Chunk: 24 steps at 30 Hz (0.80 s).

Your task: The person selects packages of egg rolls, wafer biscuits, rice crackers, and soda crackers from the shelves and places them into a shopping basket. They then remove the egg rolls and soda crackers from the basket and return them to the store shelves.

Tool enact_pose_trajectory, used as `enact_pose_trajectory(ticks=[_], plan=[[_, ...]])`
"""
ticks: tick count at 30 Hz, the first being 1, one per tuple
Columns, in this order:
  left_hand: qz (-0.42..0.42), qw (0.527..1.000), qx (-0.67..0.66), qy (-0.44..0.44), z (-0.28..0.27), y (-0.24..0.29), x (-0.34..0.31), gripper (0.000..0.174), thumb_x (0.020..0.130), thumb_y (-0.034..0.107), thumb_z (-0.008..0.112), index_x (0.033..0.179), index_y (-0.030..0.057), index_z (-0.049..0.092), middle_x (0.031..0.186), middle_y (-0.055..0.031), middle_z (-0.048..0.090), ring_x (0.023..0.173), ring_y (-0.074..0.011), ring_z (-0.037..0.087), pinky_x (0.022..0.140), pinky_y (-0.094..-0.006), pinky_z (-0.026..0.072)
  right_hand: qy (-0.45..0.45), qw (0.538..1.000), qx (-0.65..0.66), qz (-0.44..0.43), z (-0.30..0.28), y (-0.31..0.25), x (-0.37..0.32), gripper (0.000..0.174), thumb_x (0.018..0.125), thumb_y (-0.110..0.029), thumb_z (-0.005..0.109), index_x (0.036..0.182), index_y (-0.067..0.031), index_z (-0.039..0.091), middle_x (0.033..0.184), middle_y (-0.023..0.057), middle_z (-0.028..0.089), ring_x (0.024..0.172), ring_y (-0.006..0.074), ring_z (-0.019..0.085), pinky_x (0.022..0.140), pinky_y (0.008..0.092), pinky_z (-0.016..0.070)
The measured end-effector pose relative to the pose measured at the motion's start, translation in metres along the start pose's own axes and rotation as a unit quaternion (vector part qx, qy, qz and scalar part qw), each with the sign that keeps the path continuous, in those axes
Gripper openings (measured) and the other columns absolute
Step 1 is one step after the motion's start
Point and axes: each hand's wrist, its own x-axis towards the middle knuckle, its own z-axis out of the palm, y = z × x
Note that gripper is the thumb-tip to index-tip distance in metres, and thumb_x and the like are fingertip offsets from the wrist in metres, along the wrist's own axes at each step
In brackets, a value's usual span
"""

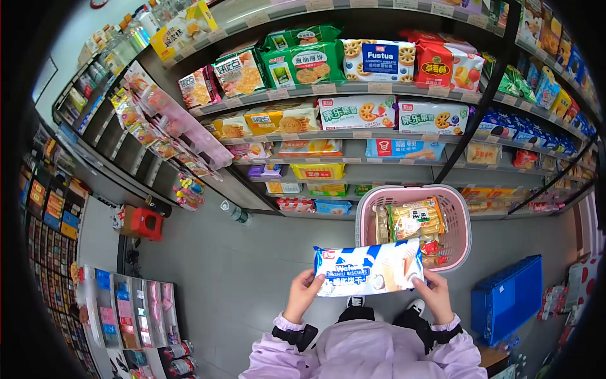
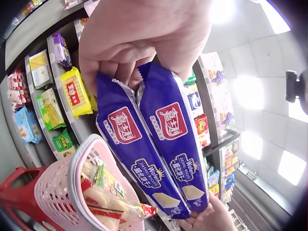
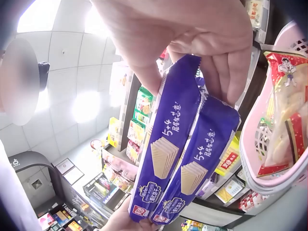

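A blue and white packet of wafer biscuits (image 1: 369,268) is held level in front of the body, its printed face toward the head camera. My left hand (image 1: 304,295) pinches its left end and my right hand (image 1: 434,294) pinches the right end, thumbs on the printed face. In the left wrist view the packet's blue underside (image 2: 151,144) shows, with a seam down its length. The right wrist view has the same underside (image 3: 178,144), gripped at its near end. Just beyond the packet stands a pink basket (image 1: 464,221) with several snack packs (image 1: 418,218) in it.
Shelves of biscuit packs (image 1: 309,66) rise ahead, with more shelving along the right. A blue crate (image 1: 508,300) sits on the floor at the right. To the left are a red stool (image 1: 146,223), a bottle (image 1: 235,213) on the floor and a tiered display rack (image 1: 129,309).
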Motion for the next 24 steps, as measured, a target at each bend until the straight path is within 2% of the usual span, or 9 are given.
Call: enact_pose_trajectory(ticks=[5,11,13,15,19,20,23,24], plan=[[0.013,1.0,-0.022,0.017,-0.021,0.004,0.019,0.03,0.085,0.011,0.056,0.108,-0.0068,0.052,0.094,-0.0094,0.061,0.082,-0.0117,0.058,0.073,-0.0236,0.0459,-0.008,1.0,0.014,0.022,0.02,-0.003,0.016,0.035,0.079,-0.008,0.062,0.11,0.0052,0.054,0.097,0.006,0.059,0.084,0.0094,0.054,0.072,0.0217,0.0444],[0.016,0.999,-0.027,0.036,-0.009,0.008,0.028,0.029,0.085,0.011,0.056,0.107,-0.0073,0.052,0.093,-0.0096,0.061,0.081,-0.0118,0.058,0.072,-0.0232,0.0458,-0.016,1.0,0.012,0.006,0.011,-0.009,0.039,0.034,0.079,-0.007,0.063,0.109,0.0058,0.054,0.098,0.0066,0.059,0.085,0.0095,0.054,0.071,0.0215,0.0453],[0.035,0.997,-0.032,0.059,0.001,0.011,0.029,0.027,0.085,0.01,0.056,0.105,-0.0072,0.052,0.09,-0.0085,0.061,0.076,-0.0105,0.058,0.067,-0.0217,0.0462,-0.036,0.999,0.005,0.005,0.002,-0.012,0.05,0.035,0.079,-0.008,0.062,0.11,0.0059,0.054,0.097,0.0064,0.059,0.085,0.0088,0.054,0.069,0.0214,0.0456],[0.034,0.996,-0.03,0.078,0.011,0.016,0.03,0.027,0.085,0.012,0.055,0.103,-0.0076,0.053,0.09,-0.0086,0.061,0.077,-0.011,0.058,0.069,-0.0224,0.0458,-0.056,0.998,0.001,0.009,-0.006,-0.018,0.065,0.035,0.08,-0.008,0.062,0.111,0.0055,0.053,0.097,0.0061,0.059,0.084,0.0085,0.054,0.069,0.0212,0.0457],[0.032,0.993,0.011,0.11,0.03,0.026,0.049,0.028,0.086,0.015,0.053,0.101,-0.0079,0.055,0.089,-0.009,0.062,0.079,-0.0118,0.058,0.07,-0.0235,0.0453,-0.126,0.99,-0.058,-0.023,-0.026,-0.017,0.121,0.032,0.081,-0.016,0.061,0.106,0.004,0.057,0.09,0.0054,0.061,0.08,0.0075,0.054,0.066,0.0201,0.0444],[0.025,0.993,0.023,0.117,0.033,0.027,0.054,0.028,0.086,0.016,0.052,0.1,-0.008,0.055,0.088,-0.0088,0.062,0.078,-0.0118,0.058,0.07,-0.0234,0.0452,-0.15,0.985,-0.069,-0.055,-0.028,-0.02,0.138,0.032,0.081,-0.019,0.06,0.103,0.0039,0.059,0.087,0.0067,0.062,0.077,0.0076,0.055,0.066,0.0205,0.0438],[0.01,0.992,-0.004,0.124,0.035,0.024,0.083,0.026,0.086,0.017,0.054,0.094,-0.0076,0.057,0.084,-0.0077,0.062,0.074,-0.0088,0.057,0.065,-0.0204,0.0437,-0.184,0.98,-0.071,0.029,-0.03,-0.021,0.183,0.034,0.081,-0.023,0.06,0.101,0.0039,0.059,0.087,0.0072,0.063,0.076,0.0085,0.057,0.068,0.022,0.0447],[-0.013,0.993,-0.032,0.117,0.035,0.026,0.094,0.027,0.086,0.018,0.054,0.093,-0.0073,0.057,0.081,-0.0069,0.062,0.07,-0.0083,0.056,0.063,-0.0202,0.0433,-0.188,0.98,-0.056,0.025,-0.028,-0.024,0.196,0.034,0.081,-0.024,0.06,0.101,0.0037,0.06,0.086,0.0063,0.063,0.075,0.0082,0.057,0.067,0.0219,0.0449]])
